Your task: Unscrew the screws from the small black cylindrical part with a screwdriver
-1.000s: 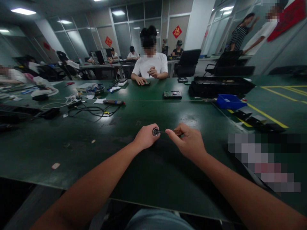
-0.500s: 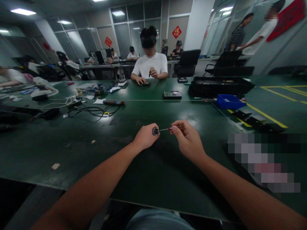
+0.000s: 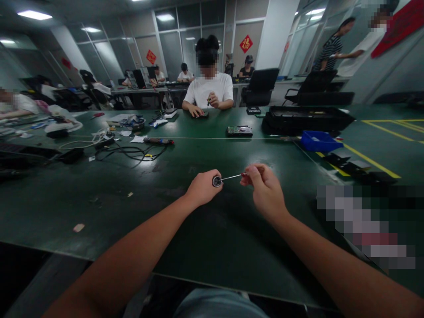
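Note:
My left hand (image 3: 202,190) is closed around a small round part (image 3: 217,181) with a shiny metal rim and a dark inside; the palm and fingers hide the rest of it. My right hand (image 3: 269,192) pinches the handle of a thin screwdriver (image 3: 231,177). Its slim metal shaft points left, and the tip meets the face of the round part. Whether the tip sits in a screw is too small to tell. Both hands are above the green table (image 3: 185,229).
Across the table a person in a white shirt (image 3: 208,86) handles a small device. A hard drive (image 3: 240,130) lies ahead of my hands. On the right are a blue bin (image 3: 320,141) and a long black tray (image 3: 306,118); on the left, tangled black cables (image 3: 127,153).
My right hand has drawn a little to the right and turned slightly, so more of the screwdriver's shaft shows. My left hand keeps its hold on the round part.

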